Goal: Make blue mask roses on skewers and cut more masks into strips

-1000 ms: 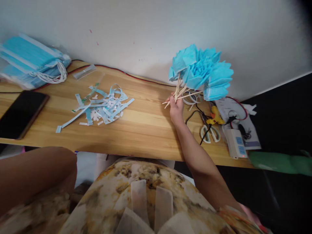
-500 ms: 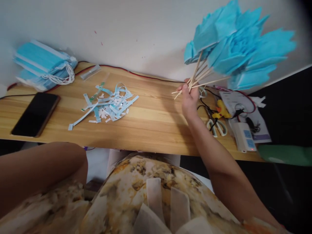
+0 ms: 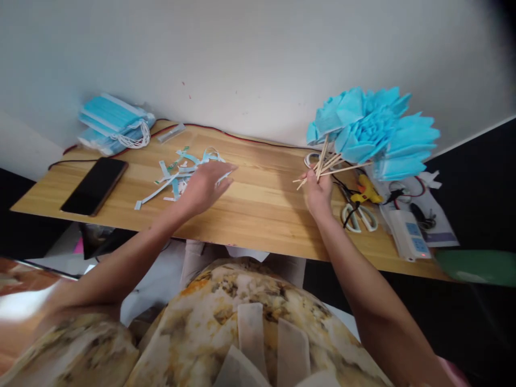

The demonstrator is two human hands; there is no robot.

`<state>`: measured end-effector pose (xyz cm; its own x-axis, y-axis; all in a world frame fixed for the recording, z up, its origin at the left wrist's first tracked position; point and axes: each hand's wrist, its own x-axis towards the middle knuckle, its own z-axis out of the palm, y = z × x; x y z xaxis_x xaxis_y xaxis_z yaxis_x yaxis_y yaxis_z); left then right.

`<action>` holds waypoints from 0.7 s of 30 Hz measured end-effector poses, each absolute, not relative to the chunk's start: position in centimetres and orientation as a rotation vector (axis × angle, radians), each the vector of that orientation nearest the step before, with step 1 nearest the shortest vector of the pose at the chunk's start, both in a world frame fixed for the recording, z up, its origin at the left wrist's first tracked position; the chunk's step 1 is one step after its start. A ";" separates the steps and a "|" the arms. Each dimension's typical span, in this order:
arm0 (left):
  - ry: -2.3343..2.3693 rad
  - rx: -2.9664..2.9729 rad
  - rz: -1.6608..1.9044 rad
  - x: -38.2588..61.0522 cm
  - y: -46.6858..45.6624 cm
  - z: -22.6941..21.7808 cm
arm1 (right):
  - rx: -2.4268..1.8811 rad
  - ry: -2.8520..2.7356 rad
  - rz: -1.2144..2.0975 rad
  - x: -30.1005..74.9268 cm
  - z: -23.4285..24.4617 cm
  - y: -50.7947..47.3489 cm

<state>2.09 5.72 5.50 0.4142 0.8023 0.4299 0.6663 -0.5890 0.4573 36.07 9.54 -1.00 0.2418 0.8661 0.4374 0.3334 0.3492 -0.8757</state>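
Note:
My right hand (image 3: 318, 191) is closed round a bunch of thin wooden sticks (image 3: 326, 164) that carry blue flowers (image 3: 373, 131) made of folded mask fabric. The flowers stand up and to the right over the wooden table (image 3: 258, 204). My left hand (image 3: 205, 185) reaches out flat, fingers stretched, over the right edge of a pile of blue and white mask scraps (image 3: 181, 172). It holds nothing that I can see.
A stack of blue face masks (image 3: 115, 121) lies at the back left, a black phone (image 3: 94, 185) in front of it. Right of the sticks are a yellow glue gun (image 3: 366, 188), white-handled scissors (image 3: 358, 217), a white power strip (image 3: 411, 239), cables and papers.
My left hand has come up from my lap and reached onto the scrap pile. My right hand has lowered the flower bunch a little, and the view has pulled back.

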 end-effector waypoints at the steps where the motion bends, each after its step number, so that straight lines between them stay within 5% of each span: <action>1: 1.258 2.557 0.808 2.7 6.2 4.4 | -1.208 -1.355 0.505 36.0 -0.7 9.7; 7: 1.270 2.790 0.306 4.3 9.5 0.0 | -1.244 -1.494 0.451 35.1 -0.7 11.9; 21: 1.699 2.588 0.355 -5.6 12.9 1.6 | -1.327 -1.495 0.499 36.9 -2.8 13.1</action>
